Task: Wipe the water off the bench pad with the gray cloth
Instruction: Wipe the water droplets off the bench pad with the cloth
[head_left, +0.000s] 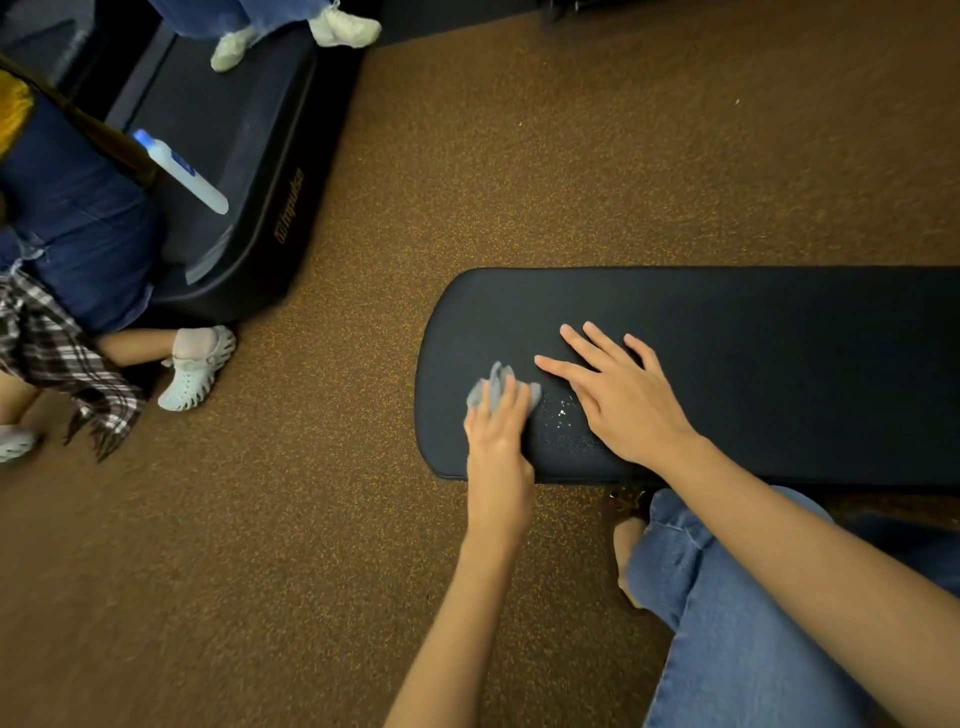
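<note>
Pinched in the left hand's (496, 434) grip, a small crumpled gray cloth (500, 389) is pressed onto the rounded end of the long black padded bench pad (753, 332), right of frame centre. Glistening water droplets (563, 413) are seen just beside the cloth, between the hands. The right hand (621, 397) is laid flat on the pad, fingers spread.

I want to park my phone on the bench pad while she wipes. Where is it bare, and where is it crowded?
Bare: the bench pad from the right hand out to the frame's right edge, and the far strip beyond its fingertips. Crowded: the rounded near-left end, where the left hand presses the gray cloth beside the water.
</note>
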